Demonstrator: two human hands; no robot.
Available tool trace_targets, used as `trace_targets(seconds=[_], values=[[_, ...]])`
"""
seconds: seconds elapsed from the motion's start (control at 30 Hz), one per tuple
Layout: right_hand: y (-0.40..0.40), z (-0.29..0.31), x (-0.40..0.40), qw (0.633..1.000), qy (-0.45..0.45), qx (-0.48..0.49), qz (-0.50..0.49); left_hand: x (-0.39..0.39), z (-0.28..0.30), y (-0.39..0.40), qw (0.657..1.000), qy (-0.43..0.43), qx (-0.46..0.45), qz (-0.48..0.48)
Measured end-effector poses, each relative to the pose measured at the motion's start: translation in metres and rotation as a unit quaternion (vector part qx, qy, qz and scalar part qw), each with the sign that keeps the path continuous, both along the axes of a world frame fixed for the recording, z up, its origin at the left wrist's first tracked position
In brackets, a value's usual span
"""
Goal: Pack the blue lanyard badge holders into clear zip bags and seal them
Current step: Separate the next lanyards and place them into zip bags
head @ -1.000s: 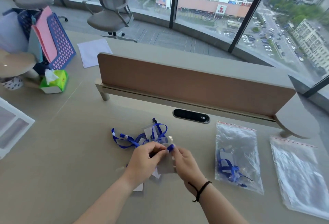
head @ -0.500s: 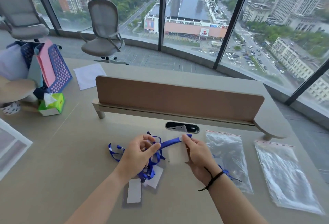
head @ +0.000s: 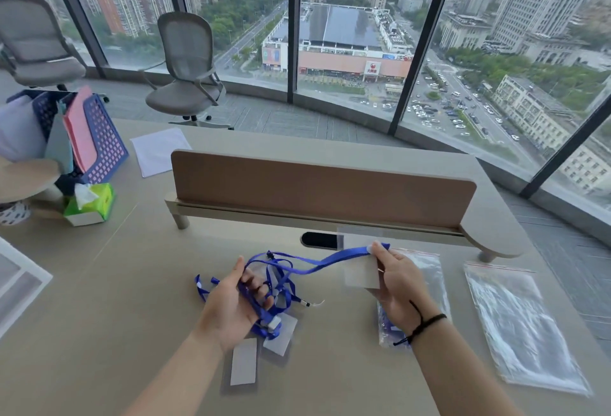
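Both hands (head: 398,286) gripping blue lanyard (head: 325,260), fingers curled.

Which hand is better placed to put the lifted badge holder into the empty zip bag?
Probably the right hand: it already pinches the lifted badge holder and is nearer the empty zip bag. The left hand holds the tangled lanyards.

Pretty sweet office spot tbh. Floor-to-ceiling curved windows (head: 347,35) with dark frames look out over towers, a big mall roof and a car park, grey daylight coming in. Two grey mesh chairs (head: 186,68) sit on the grey carpet (head: 264,118) by the glass. The beige desk (head: 99,283) has a brown divider panel (head: 314,189) across it and a black cable slot (head: 319,239) just below.
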State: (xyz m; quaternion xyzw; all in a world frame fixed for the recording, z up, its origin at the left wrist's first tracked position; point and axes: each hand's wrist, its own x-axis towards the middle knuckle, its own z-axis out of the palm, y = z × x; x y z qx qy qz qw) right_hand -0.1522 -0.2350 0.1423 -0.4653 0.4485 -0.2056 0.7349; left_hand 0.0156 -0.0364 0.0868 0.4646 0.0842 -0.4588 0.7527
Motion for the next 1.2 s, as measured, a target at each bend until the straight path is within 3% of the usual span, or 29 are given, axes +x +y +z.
trace_targets(seconds=[0.17, 0.33, 0.57, 0.63, 0.83, 0.97, 1.1, 1.2], values=[[0.023, -0.005, 0.016, 0.996, 0.019, -0.016, 0.083, -0.021, 0.013, -0.024, 0.993, 0.096, -0.059, 0.024], [0.037, -0.011, 0.024, 0.988, 0.022, -0.024, 0.153, -0.039, 0.025, -0.047, 0.992, 0.106, -0.062, -0.03], [0.034, -0.024, 0.023, 0.98, 0.063, -0.106, 0.158, -0.045, 0.021, -0.064, 0.987, 0.133, -0.057, -0.068], [0.033, -0.027, 0.021, 0.977, 0.077, -0.125, 0.153, -0.048, 0.019, -0.069, 0.988, 0.119, -0.05, -0.081], [0.028, -0.036, 0.015, 0.969, 0.075, -0.187, 0.141, -0.065, 0.029, -0.08, 0.986, -0.036, -0.014, -0.163], [0.017, -0.038, -0.001, 0.981, 0.021, -0.131, 0.14, -0.074, 0.027, -0.098, 0.985, -0.043, 0.019, -0.168], [0.004, -0.038, -0.027, 0.987, -0.012, 0.083, 0.138, -0.087, 0.029, -0.123, 0.985, -0.046, 0.018, -0.165], [-0.01, -0.036, -0.047, 0.982, 0.009, 0.108, 0.155, -0.101, 0.03, -0.143, 0.979, -0.068, 0.023, -0.189]])
